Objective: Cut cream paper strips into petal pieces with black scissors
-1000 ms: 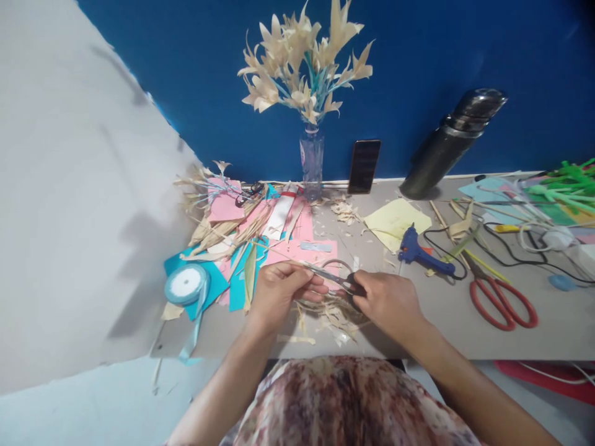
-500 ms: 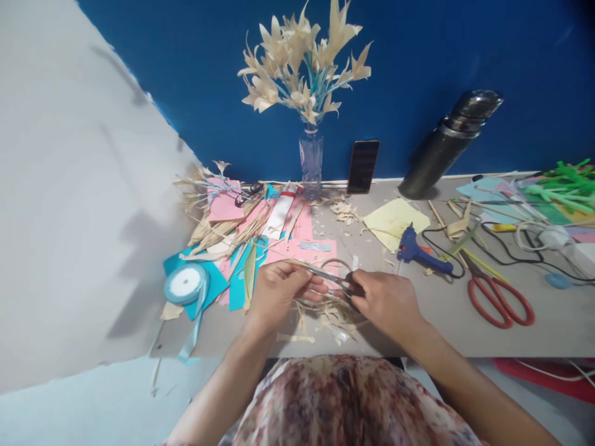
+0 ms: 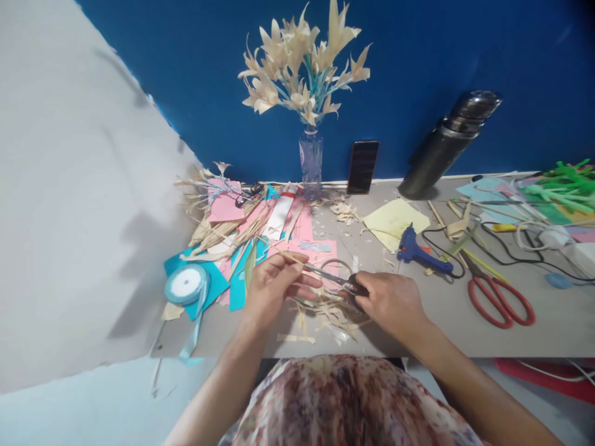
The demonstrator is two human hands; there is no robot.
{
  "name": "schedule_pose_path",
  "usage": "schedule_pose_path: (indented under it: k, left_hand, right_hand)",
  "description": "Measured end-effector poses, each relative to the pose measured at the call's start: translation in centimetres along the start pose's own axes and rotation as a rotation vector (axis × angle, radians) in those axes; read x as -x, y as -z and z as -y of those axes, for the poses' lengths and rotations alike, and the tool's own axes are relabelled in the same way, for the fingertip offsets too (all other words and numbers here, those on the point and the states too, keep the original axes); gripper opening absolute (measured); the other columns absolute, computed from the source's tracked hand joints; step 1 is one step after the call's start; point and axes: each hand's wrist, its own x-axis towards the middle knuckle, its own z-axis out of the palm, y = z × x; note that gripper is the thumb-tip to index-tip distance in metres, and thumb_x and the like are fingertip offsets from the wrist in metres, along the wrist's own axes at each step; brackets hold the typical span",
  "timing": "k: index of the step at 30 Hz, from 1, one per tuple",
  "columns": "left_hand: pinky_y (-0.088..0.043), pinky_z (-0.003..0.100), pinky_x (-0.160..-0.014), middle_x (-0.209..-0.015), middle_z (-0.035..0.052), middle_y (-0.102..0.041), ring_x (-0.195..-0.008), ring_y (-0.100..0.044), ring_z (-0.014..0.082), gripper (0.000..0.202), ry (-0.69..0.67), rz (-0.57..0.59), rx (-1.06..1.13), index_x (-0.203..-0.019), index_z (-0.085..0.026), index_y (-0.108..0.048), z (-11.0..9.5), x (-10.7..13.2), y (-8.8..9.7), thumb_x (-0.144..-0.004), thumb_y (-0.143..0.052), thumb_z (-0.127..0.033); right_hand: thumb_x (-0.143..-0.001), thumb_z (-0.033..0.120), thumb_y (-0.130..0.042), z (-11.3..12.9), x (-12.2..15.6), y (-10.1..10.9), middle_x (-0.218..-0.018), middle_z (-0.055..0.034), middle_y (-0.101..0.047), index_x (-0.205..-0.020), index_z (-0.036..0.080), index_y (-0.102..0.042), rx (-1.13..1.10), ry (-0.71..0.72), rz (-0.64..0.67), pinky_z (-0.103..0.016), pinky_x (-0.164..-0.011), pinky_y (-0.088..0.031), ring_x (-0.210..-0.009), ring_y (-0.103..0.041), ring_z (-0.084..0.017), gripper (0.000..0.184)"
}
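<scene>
My left hand (image 3: 272, 286) pinches a thin dried straw strip (image 3: 284, 255) just above the table's near edge. My right hand (image 3: 390, 300) is closed on the black handles of small scissors (image 3: 335, 280), whose blades point left and meet the strip beside my left fingers. A heap of pale straw cuttings (image 3: 331, 311) lies on the table under both hands.
Pink and blue paper pieces (image 3: 297, 230) and a white ribbon roll (image 3: 186, 284) lie at left. A vase of straw flowers (image 3: 310, 155), a phone (image 3: 362, 166) and a dark flask (image 3: 446, 145) stand at the blue wall. A blue glue gun (image 3: 421, 251) and red scissors (image 3: 497, 298) lie at right.
My left hand has shifted slightly up and left and tilted the strip; the scissors stay at the strip. Nothing else has moved.
</scene>
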Motion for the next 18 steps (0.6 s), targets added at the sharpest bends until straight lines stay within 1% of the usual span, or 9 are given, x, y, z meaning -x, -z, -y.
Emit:
schedule_pose_path:
  k: [1, 4, 8, 10, 14, 18]
  left_hand:
    - [-0.059, 0.029, -0.053, -0.069, 0.0049, -0.072, -0.064, -0.073, 0.0231, 0.025, -0.019, -0.018, 0.009, -0.090, -0.013, -0.065, -0.05, -0.02, 0.11, -0.075, -0.074, -0.031]
    - [-0.059, 0.028, -0.055, -0.068, 0.0044, -0.072, -0.065, -0.074, 0.0227, 0.024, -0.049, -0.050, 0.015, -0.082, -0.014, -0.061, 0.02, -0.08, 0.24, -0.077, -0.073, -0.034]
    - [-0.060, 0.029, -0.057, -0.067, 0.0056, -0.073, -0.065, -0.074, 0.0233, 0.026, -0.020, -0.061, 0.003, -0.079, -0.014, -0.059, 0.37, -0.02, 0.03, -0.076, -0.074, -0.036]
    - [-0.059, 0.028, -0.056, -0.068, 0.0061, -0.073, -0.065, -0.074, 0.0231, 0.026, -0.007, -0.049, 0.000, -0.078, -0.015, -0.059, 0.50, 0.04, -0.06, -0.076, -0.074, -0.036]
    - [-0.058, 0.026, -0.054, -0.069, 0.0067, -0.074, -0.065, -0.074, 0.0225, 0.026, -0.004, -0.001, 0.028, -0.076, -0.015, -0.058, 0.69, 0.06, -0.05, -0.076, -0.074, -0.035]
    - [-0.058, 0.027, -0.056, -0.069, 0.0079, -0.074, -0.066, -0.074, 0.0231, 0.027, 0.001, 0.019, 0.029, -0.074, -0.014, -0.058, 0.83, 0.03, 0.06, -0.078, -0.072, -0.037]
  right_hand:
    - [-0.081, 0.024, -0.058, 0.02, 0.02, 0.04, -0.071, -0.0040, -0.072, -0.074, 0.022, -0.066, -0.001, -0.003, 0.007, -0.030, -0.057, -0.019, -0.065, -0.063, -0.019, 0.011]
    - [-0.082, 0.025, -0.059, 0.15, 0.07, 0.10, -0.071, -0.0040, -0.072, -0.075, 0.022, -0.066, -0.007, -0.008, 0.020, -0.029, -0.057, -0.019, -0.066, -0.064, -0.019, 0.011]
    - [-0.084, 0.031, -0.060, 0.29, 0.15, 0.00, -0.070, -0.0041, -0.072, -0.076, 0.022, -0.067, -0.014, -0.001, 0.014, -0.029, -0.057, -0.019, -0.064, -0.063, -0.019, 0.014]
    - [-0.084, 0.034, -0.061, 0.33, 0.13, -0.06, -0.069, -0.0040, -0.072, -0.076, 0.022, -0.067, -0.018, 0.005, 0.005, -0.029, -0.057, -0.019, -0.064, -0.063, -0.019, 0.016]
    - [-0.082, 0.034, -0.062, 0.39, 0.02, -0.11, -0.069, -0.0038, -0.072, -0.075, 0.022, -0.067, -0.018, 0.003, -0.015, -0.029, -0.057, -0.019, -0.064, -0.063, -0.019, 0.014]
    - [-0.083, 0.034, -0.061, 0.31, -0.02, -0.14, -0.069, -0.0042, -0.072, -0.075, 0.022, -0.067, -0.023, 0.032, -0.013, -0.030, -0.057, -0.018, -0.064, -0.064, -0.019, 0.016]
